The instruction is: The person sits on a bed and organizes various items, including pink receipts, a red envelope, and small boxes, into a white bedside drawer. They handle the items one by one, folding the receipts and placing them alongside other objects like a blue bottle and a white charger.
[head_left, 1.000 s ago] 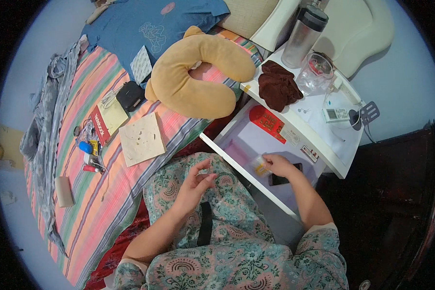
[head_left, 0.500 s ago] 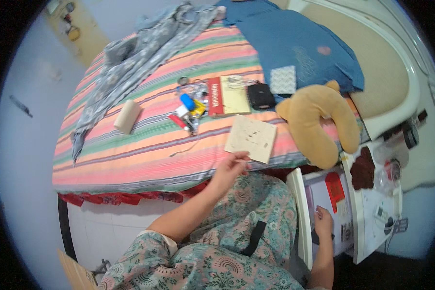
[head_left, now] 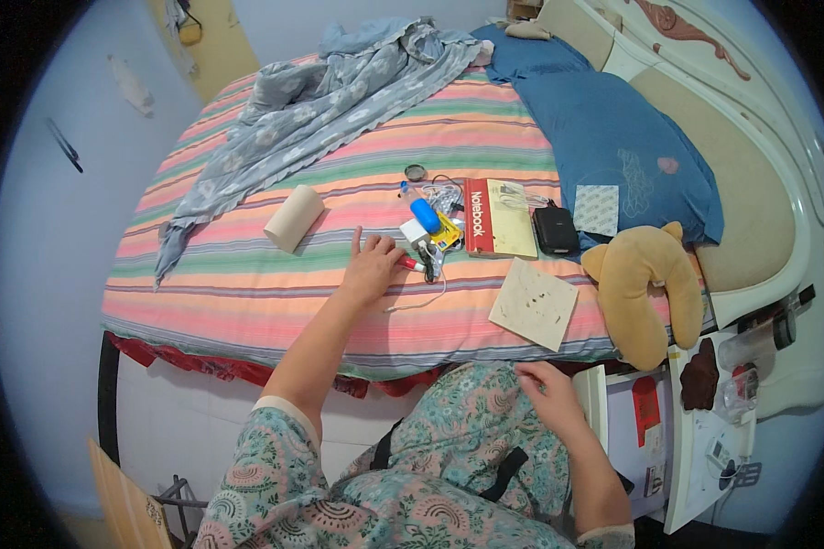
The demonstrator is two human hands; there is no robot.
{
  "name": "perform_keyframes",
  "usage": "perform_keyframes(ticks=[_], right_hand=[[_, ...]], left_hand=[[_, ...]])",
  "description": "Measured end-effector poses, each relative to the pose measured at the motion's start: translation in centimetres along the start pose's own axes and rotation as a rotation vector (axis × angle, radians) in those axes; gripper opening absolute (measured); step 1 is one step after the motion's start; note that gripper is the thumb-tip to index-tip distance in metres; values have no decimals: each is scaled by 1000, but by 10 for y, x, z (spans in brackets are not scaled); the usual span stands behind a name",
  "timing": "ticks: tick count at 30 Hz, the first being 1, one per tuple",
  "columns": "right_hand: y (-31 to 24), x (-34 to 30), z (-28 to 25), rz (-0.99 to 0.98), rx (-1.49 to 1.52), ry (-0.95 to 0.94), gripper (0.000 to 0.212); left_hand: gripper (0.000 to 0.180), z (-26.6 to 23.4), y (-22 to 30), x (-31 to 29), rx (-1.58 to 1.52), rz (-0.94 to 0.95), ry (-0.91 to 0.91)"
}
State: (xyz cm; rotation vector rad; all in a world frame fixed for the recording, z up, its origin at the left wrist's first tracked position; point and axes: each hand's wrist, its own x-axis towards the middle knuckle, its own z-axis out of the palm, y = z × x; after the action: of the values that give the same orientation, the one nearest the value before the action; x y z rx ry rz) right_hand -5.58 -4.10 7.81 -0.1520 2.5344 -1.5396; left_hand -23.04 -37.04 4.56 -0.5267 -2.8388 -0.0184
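Observation:
My left hand (head_left: 371,267) lies on the striped bedspread with its fingers spread. Its right side meets a small red tube-like item (head_left: 412,263), whose left end it covers. Beside that are a white charger plug (head_left: 415,231), a blue bottle-like item (head_left: 424,215), a yellow packet (head_left: 447,234) and a white cable (head_left: 444,291). My right hand (head_left: 551,395) hovers over my lap beside the drawer, fingers loosely bent and apart, nothing visible in it. A speckled cream square card (head_left: 535,304) lies at the bed edge, just beyond this hand.
Right of the small items are a red-and-cream notebook (head_left: 499,233) and a black case (head_left: 555,229). A tan neck pillow (head_left: 636,297) rests near the open drawer (head_left: 595,403). A paper roll (head_left: 293,220) and crumpled grey-blue blanket (head_left: 275,137) lie at left.
My left hand has moved left from beside the square card to the red item. My right hand has come out of the drawer toward my lap. The view has shifted.

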Motion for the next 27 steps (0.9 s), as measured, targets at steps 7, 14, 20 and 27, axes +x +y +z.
perform_keyframes(ticks=[7,14,20,27], right_hand=[[-34,74,56,-155,114,-142,29],[-75,89,79,32,904,-275,32],[-67,76,63,185,1041,-190,31],[-52,64,56,237,1017,-172,34]], left_hand=[[26,-29,23,-34,-877,-235,-111],[40,-54,91,-83,-2045,-423,-511],[35,-70,103,-76,-2061,-297,-689],[34,-65,122,-81,-2032,-252,-679]])
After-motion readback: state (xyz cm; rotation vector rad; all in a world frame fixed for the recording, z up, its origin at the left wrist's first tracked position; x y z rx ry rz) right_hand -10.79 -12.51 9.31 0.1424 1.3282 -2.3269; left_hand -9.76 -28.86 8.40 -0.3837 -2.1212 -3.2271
